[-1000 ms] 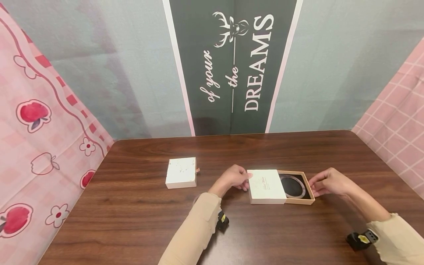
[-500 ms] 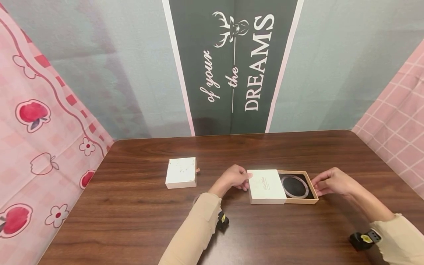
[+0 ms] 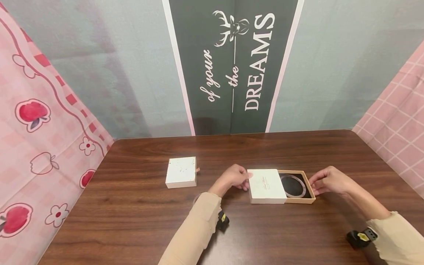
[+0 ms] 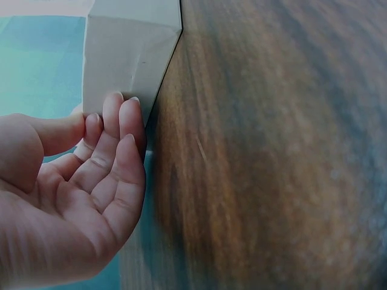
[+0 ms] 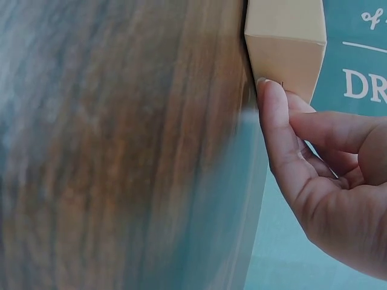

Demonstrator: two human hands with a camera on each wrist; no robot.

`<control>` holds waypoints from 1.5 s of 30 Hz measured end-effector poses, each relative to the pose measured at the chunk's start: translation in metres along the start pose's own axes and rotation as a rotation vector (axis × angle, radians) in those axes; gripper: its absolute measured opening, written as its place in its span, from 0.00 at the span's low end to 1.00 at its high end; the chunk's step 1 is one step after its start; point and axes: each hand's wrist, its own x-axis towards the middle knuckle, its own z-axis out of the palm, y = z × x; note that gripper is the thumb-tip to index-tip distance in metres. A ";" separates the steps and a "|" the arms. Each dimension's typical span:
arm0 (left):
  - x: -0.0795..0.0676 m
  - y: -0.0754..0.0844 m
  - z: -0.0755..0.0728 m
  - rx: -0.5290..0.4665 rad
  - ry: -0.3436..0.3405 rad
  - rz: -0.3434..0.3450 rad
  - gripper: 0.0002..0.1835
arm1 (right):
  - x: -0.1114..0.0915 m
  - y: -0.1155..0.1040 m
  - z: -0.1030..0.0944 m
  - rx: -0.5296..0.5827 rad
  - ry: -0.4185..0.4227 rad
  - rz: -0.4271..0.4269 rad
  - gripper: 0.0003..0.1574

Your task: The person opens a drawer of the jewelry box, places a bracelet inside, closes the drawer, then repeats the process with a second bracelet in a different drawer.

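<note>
A white slide-out gift box has its sleeve (image 3: 267,186) on the table, with a tan-edged drawer (image 3: 299,201) pulled partway out to the right. Inside the drawer, a pale ring-shaped bangle (image 3: 303,181) lies on black padding, its left side under the sleeve. My left hand (image 3: 234,176) holds the sleeve's left end, thumb at the top edge and fingertips against the end face (image 4: 115,57). At the drawer's outer end, my right hand (image 3: 331,181) pinches with thumb and index finger; whether a ribbon tab is between them is hidden.
A second white box (image 3: 181,171), shut, with a small pinkish tab (image 3: 198,170) on its right side, lies to the left on the brown wooden table (image 3: 139,221). Behind the table hangs a grey-green curtain (image 3: 116,73); pink cloths (image 3: 49,129) flank both sides.
The drawer slid slightly further right with my right hand, then back left to about where it was a second ago. My left hand and the sleeve stay in place.
</note>
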 end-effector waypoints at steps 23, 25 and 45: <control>0.000 0.001 0.000 0.015 0.004 -0.003 0.17 | 0.014 -0.013 0.017 0.148 -0.055 0.018 0.10; -0.001 0.001 0.001 0.012 0.004 -0.004 0.17 | 0.014 -0.014 0.016 0.181 -0.075 0.013 0.09; 0.001 -0.001 0.001 0.004 0.005 -0.003 0.17 | 0.016 -0.014 0.015 0.232 -0.142 0.016 0.09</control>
